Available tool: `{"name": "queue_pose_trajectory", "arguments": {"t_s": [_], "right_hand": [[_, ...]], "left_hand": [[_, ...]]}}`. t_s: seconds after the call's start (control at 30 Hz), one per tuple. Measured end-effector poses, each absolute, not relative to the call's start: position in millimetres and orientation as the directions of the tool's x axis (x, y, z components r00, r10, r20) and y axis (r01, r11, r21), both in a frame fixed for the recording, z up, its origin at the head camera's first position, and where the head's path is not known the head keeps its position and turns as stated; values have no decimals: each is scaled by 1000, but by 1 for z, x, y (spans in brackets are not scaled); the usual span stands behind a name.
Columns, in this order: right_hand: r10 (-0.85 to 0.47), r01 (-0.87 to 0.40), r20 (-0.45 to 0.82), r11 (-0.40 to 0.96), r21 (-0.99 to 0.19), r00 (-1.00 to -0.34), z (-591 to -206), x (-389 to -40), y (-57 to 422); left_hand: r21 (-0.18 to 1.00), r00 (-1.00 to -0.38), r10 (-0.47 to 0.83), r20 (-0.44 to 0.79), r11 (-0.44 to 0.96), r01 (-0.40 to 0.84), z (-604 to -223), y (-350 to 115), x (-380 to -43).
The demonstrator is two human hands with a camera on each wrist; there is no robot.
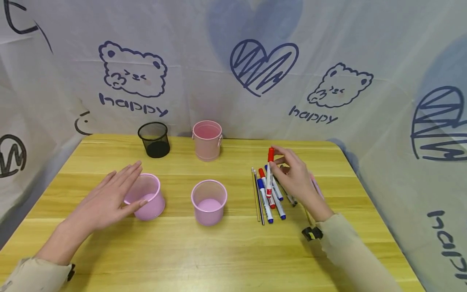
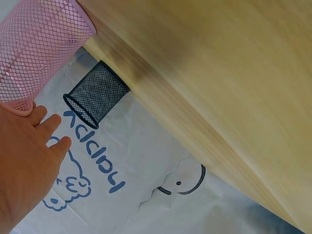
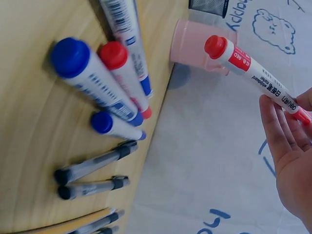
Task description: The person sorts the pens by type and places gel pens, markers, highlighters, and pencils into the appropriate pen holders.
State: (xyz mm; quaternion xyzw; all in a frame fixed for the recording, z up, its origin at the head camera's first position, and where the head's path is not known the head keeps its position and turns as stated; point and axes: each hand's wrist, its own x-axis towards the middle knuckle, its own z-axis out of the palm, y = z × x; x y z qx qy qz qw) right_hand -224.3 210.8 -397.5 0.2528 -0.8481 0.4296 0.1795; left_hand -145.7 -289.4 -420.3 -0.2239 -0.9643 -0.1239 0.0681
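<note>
Right wrist view alone resolves print (image 3: 273,87) on the marker (image 3: 251,72); your right hand (image 1: 293,176) pinches its cap (image 1: 270,155), your spread left hand (image 1: 109,196) beside a cup (image 1: 152,207).

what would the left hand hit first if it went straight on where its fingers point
Probably the black mesh cup, ahead of the left hand in the head view; height is hard to judge, so it might pass above.
</note>
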Motion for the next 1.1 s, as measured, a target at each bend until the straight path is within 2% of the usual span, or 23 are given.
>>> {"name": "queue_pose_trajectory", "arguments": {"t_s": [0.33, 0.63, 1.1], "right_hand": [[-259, -600, 547, 451, -661, -796, -382, -218, 191], [-251, -727, 685, 315, -610, -684, -377, -219, 170], [-194, -767, 742, 146, -625, -641, -365, -216, 138]], "left_hand": [[216, -895, 408, 182, 871, 441, -421, -290, -145], [217, -894, 410, 181, 870, 443, -421, -290, -146], [214, -893, 410, 183, 870, 444, -423, -290, -146]]}}
